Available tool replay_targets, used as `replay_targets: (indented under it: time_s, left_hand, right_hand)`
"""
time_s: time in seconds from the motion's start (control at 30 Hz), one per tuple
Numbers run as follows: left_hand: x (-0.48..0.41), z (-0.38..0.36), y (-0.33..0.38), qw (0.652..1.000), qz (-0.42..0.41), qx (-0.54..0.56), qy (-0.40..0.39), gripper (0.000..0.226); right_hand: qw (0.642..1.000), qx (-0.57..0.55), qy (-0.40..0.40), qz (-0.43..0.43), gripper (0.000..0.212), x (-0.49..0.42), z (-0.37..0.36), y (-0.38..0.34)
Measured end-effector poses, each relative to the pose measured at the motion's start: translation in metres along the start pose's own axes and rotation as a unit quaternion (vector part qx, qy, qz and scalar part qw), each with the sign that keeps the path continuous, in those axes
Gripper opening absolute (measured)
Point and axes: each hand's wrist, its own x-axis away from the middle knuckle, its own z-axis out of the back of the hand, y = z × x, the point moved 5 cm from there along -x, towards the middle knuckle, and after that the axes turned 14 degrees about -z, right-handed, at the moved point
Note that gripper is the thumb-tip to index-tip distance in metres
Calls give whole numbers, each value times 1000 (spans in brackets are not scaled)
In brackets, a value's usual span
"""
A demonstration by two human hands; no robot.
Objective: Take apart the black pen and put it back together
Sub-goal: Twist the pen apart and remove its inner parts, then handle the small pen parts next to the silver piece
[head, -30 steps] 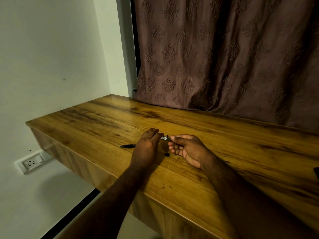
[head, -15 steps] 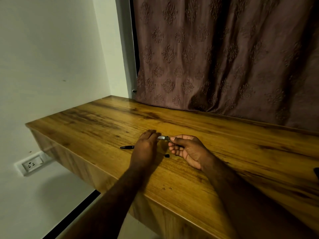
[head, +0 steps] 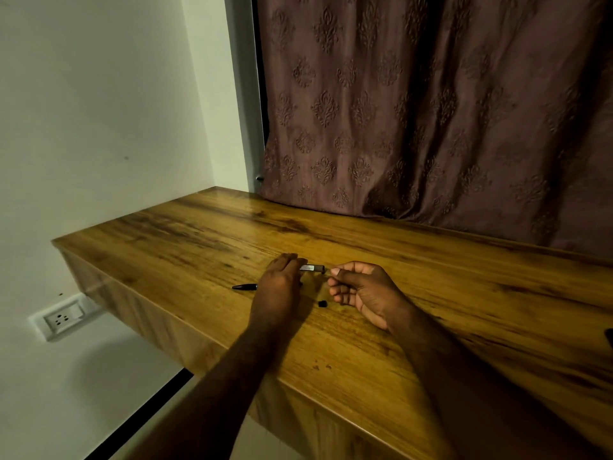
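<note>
The black pen is in pieces on the wooden table [head: 431,293]. My left hand [head: 282,287] holds a short dark barrel section with a silvery label [head: 311,268], which sticks out to the right from my fingertips. My right hand [head: 361,290] is curled just right of the barrel's end, thumb pressed on forefinger. A small gap separates it from the barrel, and I cannot tell if anything tiny is pinched there. A tapered black pen part [head: 244,286] lies on the table, left of my left hand. A small black cap [head: 322,304] lies between my hands.
A brown patterned curtain [head: 431,111] hangs behind the table. On the left are a white wall and, below the table's left edge, a wall socket [head: 61,318]. A dark object [head: 609,338] shows at the right frame edge.
My right fingertips were touching the barrel's end and are now slightly apart from it. Both hands and the loose parts otherwise stay in place.
</note>
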Motion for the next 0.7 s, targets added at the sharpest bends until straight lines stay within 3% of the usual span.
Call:
replay_targets:
  time_s: [0.07, 0.47, 0.7]
  left_hand:
    - [-1, 0, -5, 1000, 4, -9, 17, 31]
    - [1, 9, -11, 994, 35, 27, 104, 25]
    - [0, 2, -15, 993, 38, 43, 101, 26]
  right_hand:
    - [1000, -1, 6, 3, 10, 1, 4, -2]
    - [999, -32, 26, 3, 6, 4, 22, -10]
    - [999, -19, 26, 11, 8, 1, 23, -9]
